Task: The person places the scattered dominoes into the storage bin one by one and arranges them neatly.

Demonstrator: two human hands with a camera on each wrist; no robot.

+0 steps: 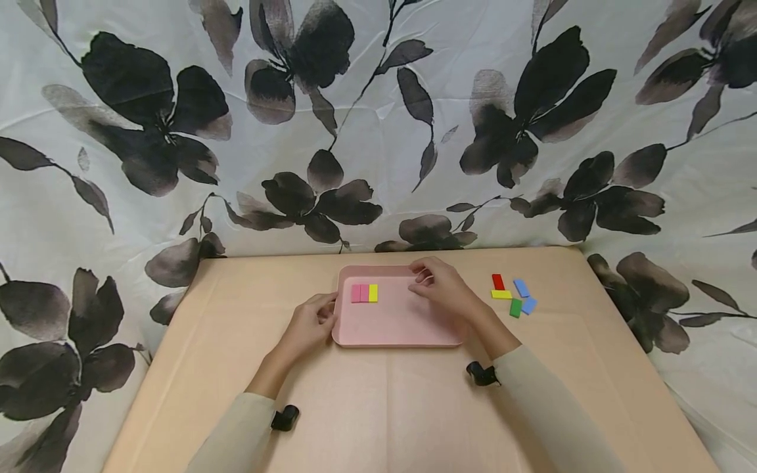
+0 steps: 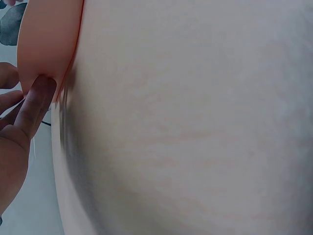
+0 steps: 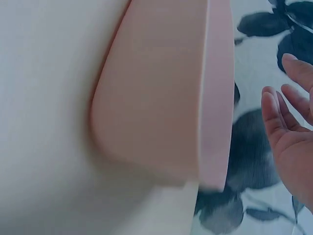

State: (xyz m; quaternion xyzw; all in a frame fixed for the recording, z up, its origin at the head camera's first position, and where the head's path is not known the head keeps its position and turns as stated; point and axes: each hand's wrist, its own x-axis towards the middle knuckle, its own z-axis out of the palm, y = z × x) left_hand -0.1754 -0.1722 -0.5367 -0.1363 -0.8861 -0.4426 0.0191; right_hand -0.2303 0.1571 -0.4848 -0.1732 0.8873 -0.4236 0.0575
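Observation:
A shallow pink tray [image 1: 402, 335] lies on the table. Inside it, toward the upper left, two pink tiles [image 1: 359, 293] stand side by side with a yellow tile [image 1: 373, 293] touching their right. The left hand [image 1: 310, 322] grips the tray's left edge; in the left wrist view, the thumb [image 2: 36, 105] presses the tray's outer wall [image 2: 51, 39] near a corner. Above the right part of the tray hovers the right hand [image 1: 443, 286], fingers loosely bent. In the right wrist view, nothing shows between the right hand's fingers [image 3: 274, 110].
Right of the tray, loose tiles lie grouped on the table [image 1: 378, 407]: a red tile [image 1: 498, 282], a yellow tile [image 1: 501, 295], a green tile [image 1: 516, 308] and two blue tiles [image 1: 522, 288]. A floral cloth [image 1: 414, 217] hangs behind the table.

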